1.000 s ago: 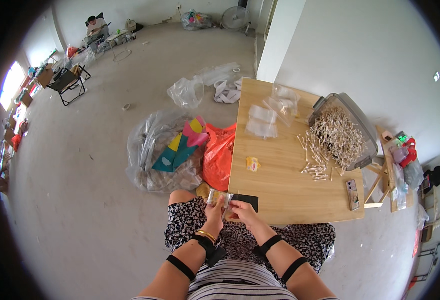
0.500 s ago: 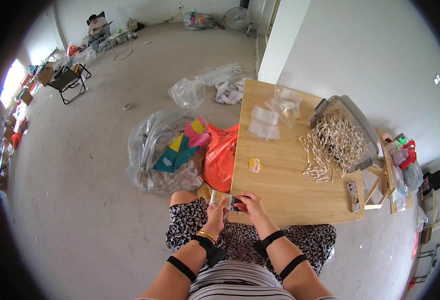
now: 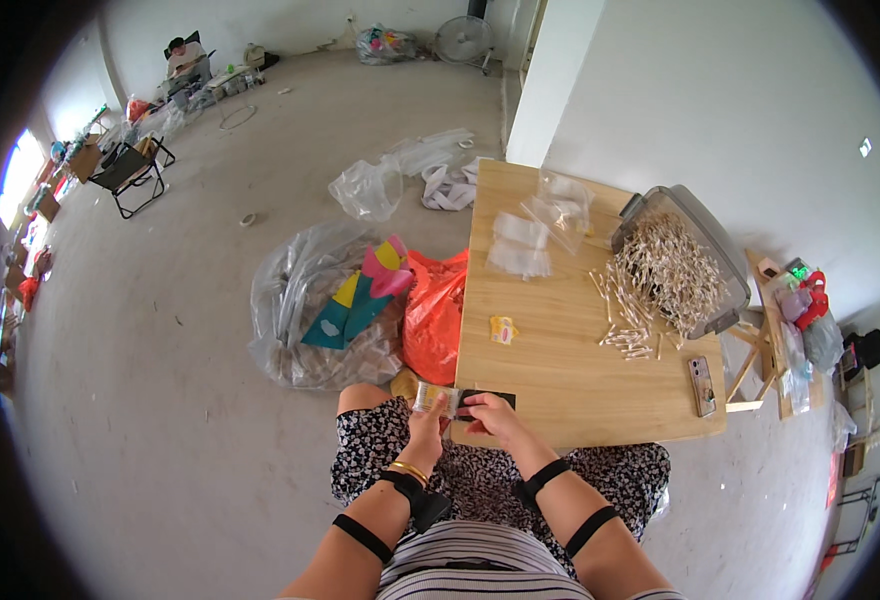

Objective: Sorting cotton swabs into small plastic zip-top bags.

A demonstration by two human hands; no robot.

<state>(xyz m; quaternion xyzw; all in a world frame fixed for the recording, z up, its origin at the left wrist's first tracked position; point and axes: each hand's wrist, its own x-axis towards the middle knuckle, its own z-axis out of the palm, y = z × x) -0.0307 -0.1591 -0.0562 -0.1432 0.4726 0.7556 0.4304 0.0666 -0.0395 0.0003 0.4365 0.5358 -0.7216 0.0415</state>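
Note:
My left hand (image 3: 427, 422) is closed on a small clear plastic packet (image 3: 430, 396) with a yellow printed label, held just off the table's near left corner. My right hand (image 3: 494, 415) has its fingers drawn together at the packet's right end; its fingertips are partly hidden. Under and beyond those fingers is a flat black object (image 3: 500, 398) at the table edge, its kind unclear. Farther up the table lies a small yellow-and-white label (image 3: 503, 330). Cotton swabs (image 3: 670, 270) fill a tipped grey plastic bin (image 3: 717, 238), several spilled onto the wood.
Clear bags (image 3: 520, 245) lie on the far part of the wooden table (image 3: 570, 390), a phone (image 3: 702, 386) at its right. Left of it stand a red plastic bag (image 3: 435, 315) and a big clear sack (image 3: 295, 300). A person (image 3: 185, 65) sits far off near a folding chair (image 3: 132, 170).
My right hand has shifted slightly left and down toward the packet, uncovering more of the black object. The view has moved a little; my left hand still holds the packet.

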